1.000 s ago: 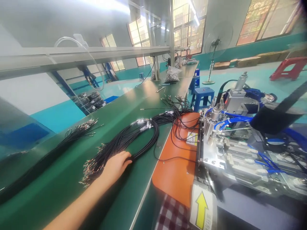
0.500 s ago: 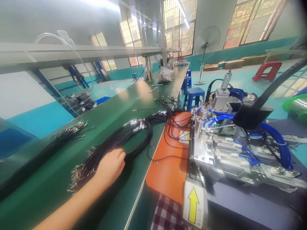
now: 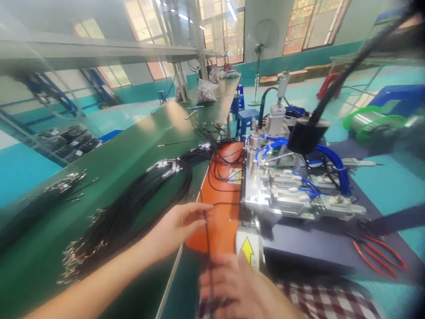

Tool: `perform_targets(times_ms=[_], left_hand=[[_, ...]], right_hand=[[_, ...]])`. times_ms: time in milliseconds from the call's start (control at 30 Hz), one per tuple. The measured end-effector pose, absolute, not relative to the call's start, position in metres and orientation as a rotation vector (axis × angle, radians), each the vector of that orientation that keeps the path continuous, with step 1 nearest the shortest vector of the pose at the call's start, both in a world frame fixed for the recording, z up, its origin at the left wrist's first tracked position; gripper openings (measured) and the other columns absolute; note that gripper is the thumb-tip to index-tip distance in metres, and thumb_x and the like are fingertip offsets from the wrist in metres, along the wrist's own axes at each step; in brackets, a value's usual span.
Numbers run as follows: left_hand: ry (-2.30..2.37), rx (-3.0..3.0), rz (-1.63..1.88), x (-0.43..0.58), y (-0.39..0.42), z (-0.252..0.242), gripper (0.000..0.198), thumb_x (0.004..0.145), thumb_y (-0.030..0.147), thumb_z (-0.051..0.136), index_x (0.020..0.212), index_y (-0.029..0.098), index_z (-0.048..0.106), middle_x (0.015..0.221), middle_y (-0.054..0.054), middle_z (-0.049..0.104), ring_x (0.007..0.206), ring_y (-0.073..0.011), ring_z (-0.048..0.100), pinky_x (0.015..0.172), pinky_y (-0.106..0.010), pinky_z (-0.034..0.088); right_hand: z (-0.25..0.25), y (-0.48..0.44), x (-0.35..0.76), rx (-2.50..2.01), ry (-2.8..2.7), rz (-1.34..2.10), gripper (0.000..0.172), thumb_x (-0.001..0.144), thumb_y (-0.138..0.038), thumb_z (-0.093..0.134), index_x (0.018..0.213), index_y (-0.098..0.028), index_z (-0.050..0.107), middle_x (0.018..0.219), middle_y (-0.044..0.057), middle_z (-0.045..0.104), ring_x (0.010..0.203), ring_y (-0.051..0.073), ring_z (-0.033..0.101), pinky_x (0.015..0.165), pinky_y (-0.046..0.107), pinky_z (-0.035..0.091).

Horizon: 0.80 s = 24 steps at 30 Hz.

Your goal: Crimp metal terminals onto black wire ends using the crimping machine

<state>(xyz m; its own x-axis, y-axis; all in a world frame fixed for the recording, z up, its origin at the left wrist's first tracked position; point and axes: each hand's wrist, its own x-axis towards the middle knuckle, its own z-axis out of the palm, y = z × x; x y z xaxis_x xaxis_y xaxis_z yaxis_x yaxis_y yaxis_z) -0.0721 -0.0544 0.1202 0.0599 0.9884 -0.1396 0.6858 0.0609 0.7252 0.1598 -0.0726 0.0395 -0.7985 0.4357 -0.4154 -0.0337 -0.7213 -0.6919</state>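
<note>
Green workbench [image 3: 129,141]: bearing bundled black cables [image 3: 133,195]
Left hand [image 3: 181,223]: curving, thumb apart, beside one black cable [image 3: 207,235]; hold unclear
Right hand [image 3: 237,283]: appearing blurred; spread and hold unclear

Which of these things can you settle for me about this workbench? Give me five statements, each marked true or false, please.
1. The left hand is beside a single black cable. True.
2. The right hand rests on the looped black cable bundle. False: it is apart from the bundle, blurred near the picture's bottom edge.
3. The red-handled tool lies on the dark platform of the machine. True.
4. The yellow arrow points toward the person. False: it points up the picture, away from the person.
5. The plastic bag on the green table is black. False: it is see-through, with small silvery pieces showing inside.
</note>
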Motion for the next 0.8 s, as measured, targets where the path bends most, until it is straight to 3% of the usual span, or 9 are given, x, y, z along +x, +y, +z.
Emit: perform_targets(times_ms=[33,100,167,233,333,433,533,633,800], left_hand=[[1.719,1.724,0.593,-0.071,-0.055,0.114,0.034,0.086,0.035,0.053,0.112,0.019,0.069,0.101,-0.007,0.075,0.090,-0.0196,0.068,0.083,-0.033,0.055],[1.776,1.808,0.570,-0.074,-0.057,0.105,0.025,0.086,0.039,0.055,0.094,0.022,0.072,0.088,-0.005,0.070,0.078,-0.0194,0.062,0.076,-0.034,0.053],[1.832,1.959,0.497,-0.077,-0.060,0.100,0.025,0.085,0.042,0.056,0.079,0.024,0.072,0.076,-0.005,0.060,0.071,-0.0208,0.054,0.072,-0.036,0.050],[1.852,2.255,0.349,-0.072,-0.061,0.099,0.028,0.086,0.041,0.052,0.071,0.026,0.070,0.076,-0.006,0.058,0.076,-0.0249,0.055,0.076,-0.043,0.049],[1.631,2.376,0.312,-0.043,-0.059,0.101,0.023,0.090,0.035,0.048,0.094,0.028,0.070,0.098,-0.009,0.067,0.098,-0.0293,0.061,0.091,-0.048,0.048],[1.288,2.065,0.294,-0.010,-0.054,0.100,0.027,0.094,0.036,0.047,0.116,0.029,0.060,0.096,-0.006,0.071,0.085,-0.0222,0.065,0.075,-0.032,0.052],[1.245,1.825,0.340,0.004,-0.049,0.090,0.025,0.099,0.038,0.037,0.104,0.028,0.060,0.076,0.001,0.068,0.066,-0.0169,0.062,0.062,-0.024,0.049],[1.349,1.761,0.387,0.001,-0.045,0.077,0.025,0.097,0.041,0.041,0.093,0.027,0.061,0.068,0.004,0.063,0.060,-0.0152,0.058,0.055,-0.022,0.044],[1.367,1.733,0.375,-0.004,-0.040,0.069,0.026,0.095,0.043,0.045,0.084,0.025,0.061,0.067,0.003,0.061,0.058,-0.0140,0.056,0.052,-0.021,0.042]], right_hand=[[0.045,-0.070,0.155,-0.710,-0.834,2.742,0.083,0.072,-0.085,0.051,0.119,-0.017,0.055,0.108,0.018,0.072,0.096,0.026,0.071,0.079,0.036,0.053],[0.052,-0.067,0.160,-0.660,-0.738,2.818,0.075,0.075,-0.076,0.060,0.117,-0.014,0.055,0.090,0.012,0.074,0.078,0.018,0.070,0.073,0.027,0.051],[0.057,-0.066,0.176,-0.819,-0.900,2.647,0.063,0.077,-0.062,0.070,0.115,-0.015,0.056,0.078,0.005,0.071,0.061,0.011,0.063,0.062,0.021,0.045],[0.061,-0.063,0.190,-1.028,-1.154,2.308,0.046,0.087,-0.057,0.061,0.107,-0.015,0.058,0.068,0.000,0.064,0.050,0.009,0.052,0.052,0.021,0.039],[0.068,-0.054,0.194,-1.157,-1.475,2.021,0.022,0.097,-0.035,0.049,0.085,-0.018,0.056,0.064,-0.003,0.060,0.049,0.008,0.049,0.052,0.020,0.038],[0.069,-0.044,0.190,-1.135,-1.579,1.902,0.023,0.098,-0.024,0.043,0.078,-0.019,0.053,0.061,-0.004,0.057,0.050,0.007,0.050,0.054,0.020,0.040],[0.063,-0.040,0.195,-1.188,-1.472,1.888,0.015,0.097,-0.021,0.044,0.087,-0.018,0.056,0.061,-0.005,0.057,0.049,0.007,0.050,0.051,0.019,0.040],[0.057,-0.038,0.205,-1.268,-1.332,1.858,0.009,0.091,-0.023,0.055,0.098,-0.018,0.057,0.067,-0.005,0.059,0.048,0.006,0.048,0.047,0.018,0.038],[0.054,-0.029,0.202,-1.261,-1.199,1.738,0.010,0.087,-0.026,0.062,0.090,-0.018,0.059,0.067,-0.005,0.057,0.048,0.006,0.048,0.045,0.018,0.039]])
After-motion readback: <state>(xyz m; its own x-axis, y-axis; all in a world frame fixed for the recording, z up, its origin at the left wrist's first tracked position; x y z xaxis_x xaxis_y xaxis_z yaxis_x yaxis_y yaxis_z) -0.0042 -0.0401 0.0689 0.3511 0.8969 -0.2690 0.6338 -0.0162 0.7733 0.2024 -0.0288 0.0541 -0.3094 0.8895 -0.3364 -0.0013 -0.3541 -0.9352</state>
